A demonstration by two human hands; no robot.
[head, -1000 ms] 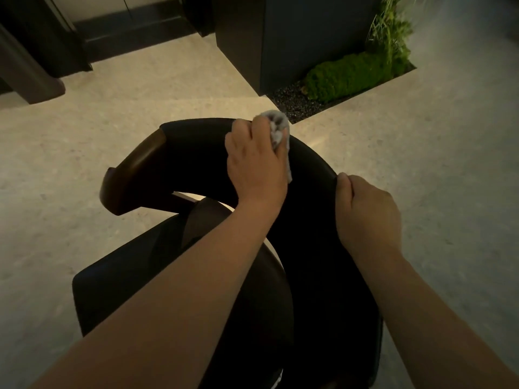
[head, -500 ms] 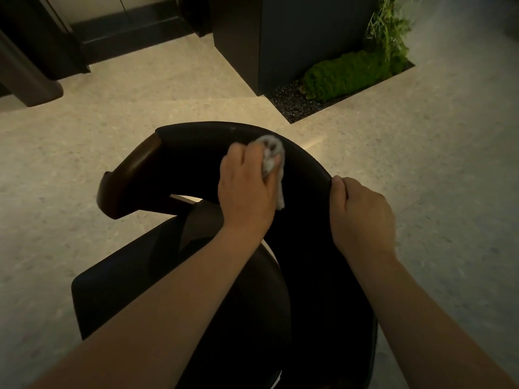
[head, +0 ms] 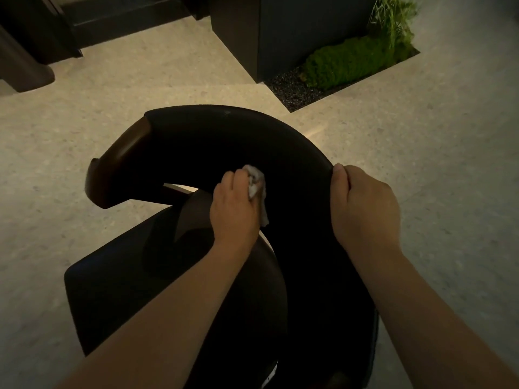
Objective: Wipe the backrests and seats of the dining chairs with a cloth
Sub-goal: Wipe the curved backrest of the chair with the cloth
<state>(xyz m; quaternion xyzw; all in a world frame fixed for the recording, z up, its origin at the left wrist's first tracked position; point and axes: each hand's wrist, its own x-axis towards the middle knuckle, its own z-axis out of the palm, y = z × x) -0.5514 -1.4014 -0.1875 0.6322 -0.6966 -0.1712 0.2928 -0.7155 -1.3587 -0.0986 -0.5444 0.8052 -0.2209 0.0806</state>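
Mid-frame, the left hand (head: pixel 235 210) bunches the cloth (head: pixel 257 184) in curled fingers against the backrest (head: pixel 224 136), the right hand (head: pixel 365 209) curls its fingers over the rim, and the seat (head: pixel 126 279) seems not yet wiped.

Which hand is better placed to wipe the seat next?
Left. The left hand holds the cloth against the backrest, just above the seat; the right hand grips the backrest's top edge and holds no cloth.
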